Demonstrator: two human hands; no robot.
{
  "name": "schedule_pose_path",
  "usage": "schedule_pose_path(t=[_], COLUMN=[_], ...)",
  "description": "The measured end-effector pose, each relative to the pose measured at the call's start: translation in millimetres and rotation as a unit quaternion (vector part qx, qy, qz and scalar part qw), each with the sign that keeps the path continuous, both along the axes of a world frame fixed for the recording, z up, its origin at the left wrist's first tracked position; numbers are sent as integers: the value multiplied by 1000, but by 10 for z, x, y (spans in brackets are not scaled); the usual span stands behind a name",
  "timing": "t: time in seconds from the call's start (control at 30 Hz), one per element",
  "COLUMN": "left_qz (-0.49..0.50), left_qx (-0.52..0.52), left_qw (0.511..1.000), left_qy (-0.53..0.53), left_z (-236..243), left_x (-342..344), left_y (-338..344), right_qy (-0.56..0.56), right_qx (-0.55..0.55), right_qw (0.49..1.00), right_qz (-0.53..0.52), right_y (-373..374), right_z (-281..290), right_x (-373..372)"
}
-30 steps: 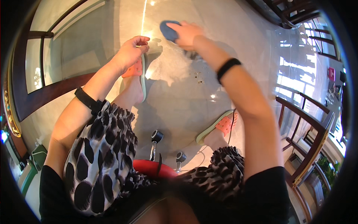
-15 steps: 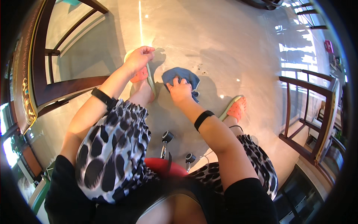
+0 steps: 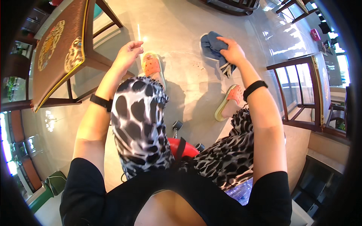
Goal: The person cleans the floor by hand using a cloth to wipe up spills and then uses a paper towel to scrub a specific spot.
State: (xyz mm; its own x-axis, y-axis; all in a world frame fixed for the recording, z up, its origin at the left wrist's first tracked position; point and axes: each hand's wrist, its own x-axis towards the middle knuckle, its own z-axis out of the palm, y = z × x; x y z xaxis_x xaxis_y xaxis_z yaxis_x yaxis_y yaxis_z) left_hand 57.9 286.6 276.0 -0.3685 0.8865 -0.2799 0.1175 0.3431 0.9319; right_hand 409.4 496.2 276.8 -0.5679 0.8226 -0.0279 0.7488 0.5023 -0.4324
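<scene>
My right hand (image 3: 234,52) is closed on a crumpled blue cloth (image 3: 213,46), which hangs over the floor at the upper right of centre. A striped, darker end of the cloth dangles below my fingers. My left hand (image 3: 129,55) is raised above the left knee, beside an orange clog (image 3: 151,64) on my foot. Its fingers curl in, and I see nothing in them. Small dark crumbs (image 3: 203,68) lie on the grey floor (image 3: 181,34) between my feet. The other orange clog (image 3: 230,98) is beneath the cloth and right wrist.
A brown upholstered chair (image 3: 56,56) with patterned trim stands close on the left. Another dark wooden chair (image 3: 298,90) stands on the right. Below me is a red wheeled stool (image 3: 184,147) with casters. A dark slatted piece of furniture (image 3: 233,5) sits at the far edge.
My right hand has carried the blue cloth away and to the right, off the spot beside the crumbs. My left hand has shifted slightly left. The whole view has turned.
</scene>
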Motion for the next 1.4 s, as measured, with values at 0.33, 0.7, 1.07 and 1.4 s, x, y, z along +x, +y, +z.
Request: schedule_pose_path(t=[0.33,0.7,1.07,1.4], left_qz=[75,84,-87,-142], left_qx=[102,156,245,229], left_qw=[991,982,960,962], left_qy=[35,70,106,55], left_z=[1071,1543,2247,2078], left_x=[50,395,1131,1078], left_y=[-1590,-2403,-1719,-457], right_qy=[-23,24,314,276], right_qx=[-2,-4,-74,-295], right_qw=[999,999,945,909], right_qz=[-45,-25,-54,-104], right_y=[-326,-416,-1383,-1569], right_z=[644,2139,2441,415], right_x=[975,1861,1301,-797])
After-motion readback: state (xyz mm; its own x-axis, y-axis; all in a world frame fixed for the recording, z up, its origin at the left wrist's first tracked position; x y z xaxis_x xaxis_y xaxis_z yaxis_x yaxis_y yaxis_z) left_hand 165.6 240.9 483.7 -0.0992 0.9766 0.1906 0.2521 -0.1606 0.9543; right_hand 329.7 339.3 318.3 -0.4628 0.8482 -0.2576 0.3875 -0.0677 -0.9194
